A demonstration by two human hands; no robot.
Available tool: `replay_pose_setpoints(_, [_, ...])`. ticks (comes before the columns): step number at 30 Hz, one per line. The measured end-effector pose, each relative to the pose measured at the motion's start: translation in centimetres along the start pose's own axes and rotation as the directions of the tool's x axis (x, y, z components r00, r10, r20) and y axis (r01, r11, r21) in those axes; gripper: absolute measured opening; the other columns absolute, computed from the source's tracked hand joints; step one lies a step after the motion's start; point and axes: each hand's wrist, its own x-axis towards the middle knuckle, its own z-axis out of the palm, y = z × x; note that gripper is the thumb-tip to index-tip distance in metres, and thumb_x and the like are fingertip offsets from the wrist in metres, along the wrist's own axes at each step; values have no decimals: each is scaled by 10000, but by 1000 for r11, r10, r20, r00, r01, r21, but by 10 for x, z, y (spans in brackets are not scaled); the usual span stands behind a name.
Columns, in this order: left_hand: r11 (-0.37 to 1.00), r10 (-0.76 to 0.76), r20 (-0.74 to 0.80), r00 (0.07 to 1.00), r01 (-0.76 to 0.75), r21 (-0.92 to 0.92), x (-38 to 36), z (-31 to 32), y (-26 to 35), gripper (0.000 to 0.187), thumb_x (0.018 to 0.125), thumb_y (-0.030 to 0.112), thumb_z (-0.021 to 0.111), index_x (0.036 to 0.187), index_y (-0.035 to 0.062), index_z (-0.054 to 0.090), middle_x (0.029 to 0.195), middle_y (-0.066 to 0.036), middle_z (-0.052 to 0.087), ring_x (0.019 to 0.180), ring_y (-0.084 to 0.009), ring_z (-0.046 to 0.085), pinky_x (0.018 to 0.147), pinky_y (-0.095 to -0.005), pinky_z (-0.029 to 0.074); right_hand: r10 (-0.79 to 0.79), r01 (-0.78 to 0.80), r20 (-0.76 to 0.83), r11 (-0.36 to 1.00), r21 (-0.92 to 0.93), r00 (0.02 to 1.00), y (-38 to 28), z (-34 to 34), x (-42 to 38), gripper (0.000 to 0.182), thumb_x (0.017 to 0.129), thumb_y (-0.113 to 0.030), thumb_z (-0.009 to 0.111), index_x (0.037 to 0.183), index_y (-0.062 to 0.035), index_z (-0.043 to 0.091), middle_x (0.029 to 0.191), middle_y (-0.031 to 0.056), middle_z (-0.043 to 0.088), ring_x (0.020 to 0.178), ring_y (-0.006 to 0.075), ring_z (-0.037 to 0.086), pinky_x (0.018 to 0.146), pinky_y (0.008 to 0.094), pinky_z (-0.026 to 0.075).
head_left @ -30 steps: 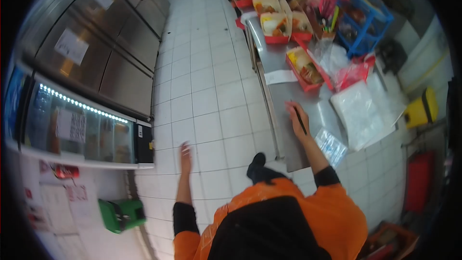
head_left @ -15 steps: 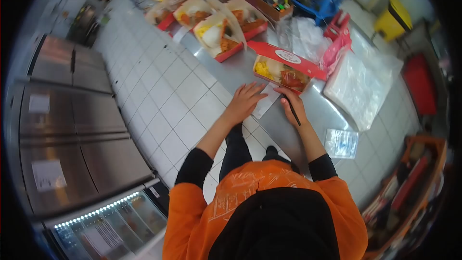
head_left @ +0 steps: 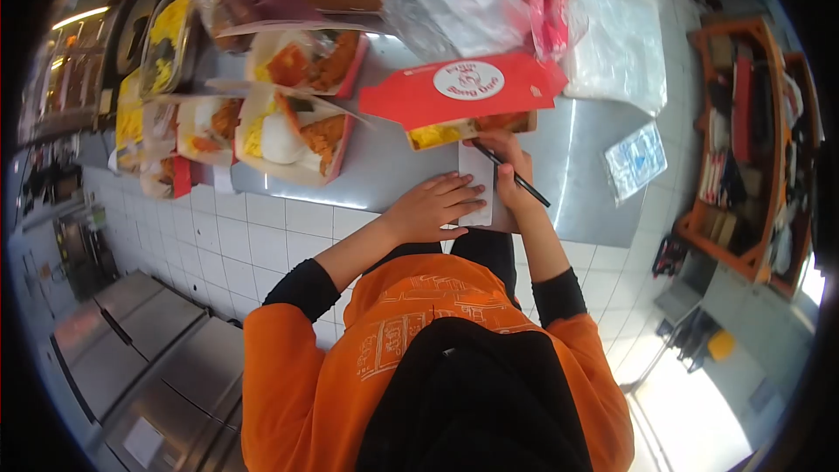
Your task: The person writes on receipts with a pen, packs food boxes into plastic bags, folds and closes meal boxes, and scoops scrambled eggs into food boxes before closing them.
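My left hand (head_left: 437,208) lies flat with fingers spread, its fingertips on a white slip of paper (head_left: 478,190) at the table's near edge. In my right hand (head_left: 516,177) is a black pen (head_left: 527,185), its tip end near the top of the slip. Just beyond that hand sits a red food box (head_left: 546,80) with a white round logo on its raised lid. Yellow food (head_left: 434,135) shows under the lid, and the lid hides most of the contents. To the left stands an open box (head_left: 330,166) holding rice, fried chicken and yellow shreds.
More open meal boxes (head_left: 205,127) line the left of the metal table (head_left: 384,162). Clear plastic bags (head_left: 616,35) and a pink packet (head_left: 551,9) lie at the back right. A small blue-and-white packet (head_left: 636,162) is at the right; an orange shelf (head_left: 743,140) stands beyond.
The view has turned to the right, and the table now runs straight across. The red box's lid hangs lower over its food. My right hand still holds the pen by the slip.
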Motion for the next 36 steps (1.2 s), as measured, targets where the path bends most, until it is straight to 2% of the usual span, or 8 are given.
replay_pose_setpoints(6, [997, -45, 67, 997, 49, -52, 5, -12, 7, 481, 817, 315, 659, 1259, 144, 579, 1333, -58, 530, 1285, -241, 457, 1113, -413, 314, -161, 149, -79, 980, -131, 984, -8, 17, 12, 864, 873, -758, 223, 1185, -5, 507, 1102, 153, 652, 1076, 337, 625, 909, 402, 489])
replay_pose_setpoints(10, [989, -47, -21, 999, 43, -140, 6, -17, -6, 413, 810, 270, 676, 1193, 126, 617, 1310, -63, 542, 1264, -270, 464, 1063, -425, 369, 311, -306, -448, 948, 86, 838, -5, 30, -18, 804, 936, -695, 225, 845, 6, 609, 793, 130, 664, 735, 173, 670, 622, 264, 505])
replay_pose_setpoints(11, [984, -70, -58, 996, 59, -169, 7, -19, -11, 395, 809, 258, 680, 1175, 122, 626, 1303, -62, 547, 1258, -279, 466, 1048, -429, 384, 147, -109, -566, 989, 100, 811, 1, 34, -17, 598, 976, -530, 441, 775, 8, 605, 659, 87, 638, 610, 82, 623, 521, 205, 454])
replay_pose_setpoints(15, [970, -242, -113, 964, 239, -43, 16, -34, -26, 363, 771, 175, 707, 1128, 131, 660, 1275, -68, 561, 1227, -308, 484, 1032, -455, 394, 220, -356, -571, 925, -137, 791, -13, 43, 16, 139, 792, -108, 744, 735, -43, 634, 633, 69, 602, 511, 162, 555, 504, 282, 445])
replay_pose_setpoints(21, [987, -160, -142, 977, 159, -18, 10, -28, -31, 194, 780, 195, 695, 959, 121, 682, 1146, 0, 607, 1166, -236, 518, 1039, -444, 392, -53, -179, -467, 881, -439, 883, -5, 42, 30, 149, 792, -32, 711, 689, -11, 605, 604, 49, 633, 497, 93, 569, 497, 219, 450])
replay_pose_setpoints(30, [979, -188, -139, 972, 175, -101, 11, -32, -31, 238, 716, 105, 712, 952, 117, 681, 1089, -49, 623, 1110, -284, 543, 1019, -467, 407, -25, -205, -491, 889, -410, 871, -6, 41, 33, 145, 780, -25, 724, 699, -11, 604, 590, 49, 615, 486, 98, 548, 491, 222, 438])
replay_pose_setpoints(33, [985, -168, -253, 953, 152, -80, 7, -34, -33, 233, 747, 143, 694, 980, 141, 696, 1101, -20, 616, 1119, -259, 542, 1048, -447, 394, 14, -186, -384, 891, -415, 923, -9, 31, 21, 171, 820, -29, 701, 693, 3, 590, 583, 48, 608, 477, 99, 553, 488, 216, 438])
replay_pose_setpoints(36, [947, 41, -544, 838, 141, 290, 18, -49, -32, 303, 765, 79, 654, 1061, 132, 695, 1160, -55, 608, 1134, -279, 534, 1017, -426, 406, 117, -292, -535, 922, -255, 837, -1, 21, -2, 221, 869, -40, 661, 675, 13, 568, 586, 58, 605, 476, 98, 560, 489, 210, 446])
